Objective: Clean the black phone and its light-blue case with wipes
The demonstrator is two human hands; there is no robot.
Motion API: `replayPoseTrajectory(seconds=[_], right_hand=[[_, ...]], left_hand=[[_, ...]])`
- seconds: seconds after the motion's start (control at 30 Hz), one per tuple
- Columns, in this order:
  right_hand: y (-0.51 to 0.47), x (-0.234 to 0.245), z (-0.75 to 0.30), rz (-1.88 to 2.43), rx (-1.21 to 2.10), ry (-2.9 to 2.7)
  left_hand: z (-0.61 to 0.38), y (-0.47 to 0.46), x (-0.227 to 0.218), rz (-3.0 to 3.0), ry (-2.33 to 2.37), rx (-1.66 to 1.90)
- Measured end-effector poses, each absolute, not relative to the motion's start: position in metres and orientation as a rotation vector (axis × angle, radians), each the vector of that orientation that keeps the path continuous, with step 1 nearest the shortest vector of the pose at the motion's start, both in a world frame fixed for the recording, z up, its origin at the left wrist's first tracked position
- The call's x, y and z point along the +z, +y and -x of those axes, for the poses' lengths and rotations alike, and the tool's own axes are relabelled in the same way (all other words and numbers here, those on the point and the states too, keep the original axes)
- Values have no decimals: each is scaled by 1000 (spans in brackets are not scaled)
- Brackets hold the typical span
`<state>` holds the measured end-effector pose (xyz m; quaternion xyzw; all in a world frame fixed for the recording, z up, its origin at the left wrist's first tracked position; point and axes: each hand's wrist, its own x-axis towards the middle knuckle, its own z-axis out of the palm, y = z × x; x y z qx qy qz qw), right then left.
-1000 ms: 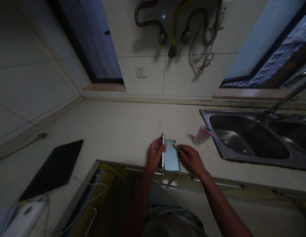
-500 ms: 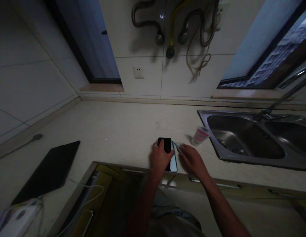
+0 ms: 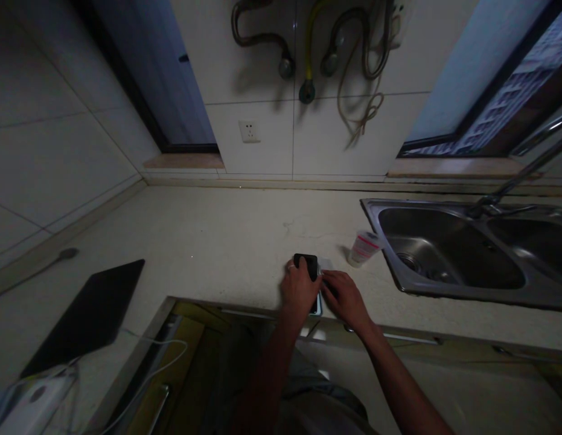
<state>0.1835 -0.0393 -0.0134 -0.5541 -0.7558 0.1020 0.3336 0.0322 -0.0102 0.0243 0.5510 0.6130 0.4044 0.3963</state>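
Currently the left hand (image 3: 300, 291) presses flat on the dark phone (image 3: 307, 266) over its pale blue case (image 3: 317, 305), left of the sink (image 3: 443, 254), while the right hand (image 3: 343, 297) pinches the case edge; press corners evenly.

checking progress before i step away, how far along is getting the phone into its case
Done: the black phone lies face up on the light blue case at the counter edge. In hand: the left hand presses on it and the right hand works the side. Left: the case's near corner shows uncovered, so seating looks unfinished.
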Motion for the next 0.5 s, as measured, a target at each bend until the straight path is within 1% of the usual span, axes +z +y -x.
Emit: replayPoseTrajectory(seconds=[0.3,0.5], right_hand=[[-40,-17,-185,1427,280,-1924],[-41,-21,-182,1413,227,-1934]], left_hand=[[-41,-17,34,-1977,1905,496],[-34,-16,30,-1968,1842,528]])
